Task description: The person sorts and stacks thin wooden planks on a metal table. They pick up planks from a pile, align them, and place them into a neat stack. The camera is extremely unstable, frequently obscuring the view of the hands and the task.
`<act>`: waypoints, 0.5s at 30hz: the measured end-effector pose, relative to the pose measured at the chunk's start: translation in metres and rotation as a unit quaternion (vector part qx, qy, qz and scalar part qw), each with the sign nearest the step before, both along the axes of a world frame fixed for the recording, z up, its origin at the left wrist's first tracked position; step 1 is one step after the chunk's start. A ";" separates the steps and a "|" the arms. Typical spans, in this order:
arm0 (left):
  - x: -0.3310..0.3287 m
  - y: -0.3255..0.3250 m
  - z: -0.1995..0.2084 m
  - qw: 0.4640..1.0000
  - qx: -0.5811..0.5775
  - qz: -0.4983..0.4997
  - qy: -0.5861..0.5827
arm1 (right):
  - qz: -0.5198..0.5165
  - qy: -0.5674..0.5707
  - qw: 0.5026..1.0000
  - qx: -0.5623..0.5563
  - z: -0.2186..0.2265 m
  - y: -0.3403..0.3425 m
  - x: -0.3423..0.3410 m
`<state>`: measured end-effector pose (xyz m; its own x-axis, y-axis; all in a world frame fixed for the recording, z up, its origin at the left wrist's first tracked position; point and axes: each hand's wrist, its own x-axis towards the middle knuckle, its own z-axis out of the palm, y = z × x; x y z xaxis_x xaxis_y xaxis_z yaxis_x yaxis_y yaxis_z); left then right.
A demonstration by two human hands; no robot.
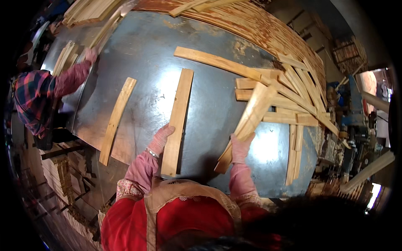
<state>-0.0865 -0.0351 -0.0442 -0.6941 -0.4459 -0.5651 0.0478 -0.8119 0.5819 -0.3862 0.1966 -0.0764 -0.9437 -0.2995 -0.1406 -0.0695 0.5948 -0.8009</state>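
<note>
A long wooden board [179, 115] lies in front of me on the metal-topped table [146, 54]. My left hand [160, 139], in a pink glove, grips its left edge, thumb against the wood. My right hand [242, 147], gloved the same way, is closed round a couple of overlapping boards [253, 111] that slant up to the right; their far ends reach the heap. How they part under my palm is hidden. The jumbled heap of boards [307, 90] covers the table's right side. Another board [117, 121] rests apart on the left.
At the far left a person in a checked top [35, 94] reaches a gloved hand [91, 55] to a board at the table edge. Stacked boards [90, 10] stand at the far left corner. Plywood [268, 21] borders the far side. Machinery [356, 121] stands to the right.
</note>
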 end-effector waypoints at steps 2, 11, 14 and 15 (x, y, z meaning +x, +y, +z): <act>0.013 0.000 -0.011 0.972 -0.204 -0.007 -0.117 | 0.043 -0.022 0.998 -0.029 -0.021 -0.019 0.035; -0.006 0.013 -0.005 0.575 -0.570 -0.121 -0.574 | 0.400 -0.359 0.830 -0.149 -0.052 -0.166 0.123; -0.005 0.001 0.012 0.653 -0.442 -0.202 -0.581 | 0.432 0.116 0.885 0.128 0.026 -0.232 0.001; -0.006 -0.004 0.021 0.680 -0.397 -0.223 -0.576 | 0.416 0.205 0.865 0.193 0.030 -0.260 -0.060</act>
<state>-0.0926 -0.0390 -0.0228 -0.1618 -0.8178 -0.5523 -0.9574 -0.0055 0.2887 -0.4460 -0.0630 -0.0460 -0.4174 -0.9046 -0.0861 -0.8333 0.4188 -0.3609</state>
